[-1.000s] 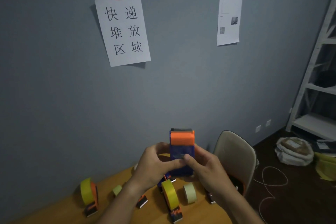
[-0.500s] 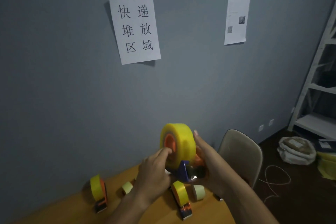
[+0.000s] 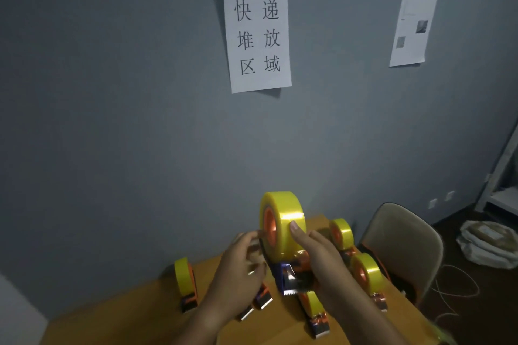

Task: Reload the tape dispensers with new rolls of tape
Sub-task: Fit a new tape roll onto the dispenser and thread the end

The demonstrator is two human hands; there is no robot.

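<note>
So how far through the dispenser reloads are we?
Three loaded dispensers stand on the table: one at the left and two at the right. The right hand holds a dispenser with a yellow roll mounted; the left hand is beside it. More dispensers lie underneath, their state unclear.

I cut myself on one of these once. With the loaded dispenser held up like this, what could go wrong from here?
1. The serrated blade at the dispenser's front points toward the person, close below the right hand; a slip could nick a finger.
2. The left hand looks loose beside the yellow roll, so the grip may rest mostly on the right hand; the dispenser could drop onto the loaded dispensers on the table.
</note>
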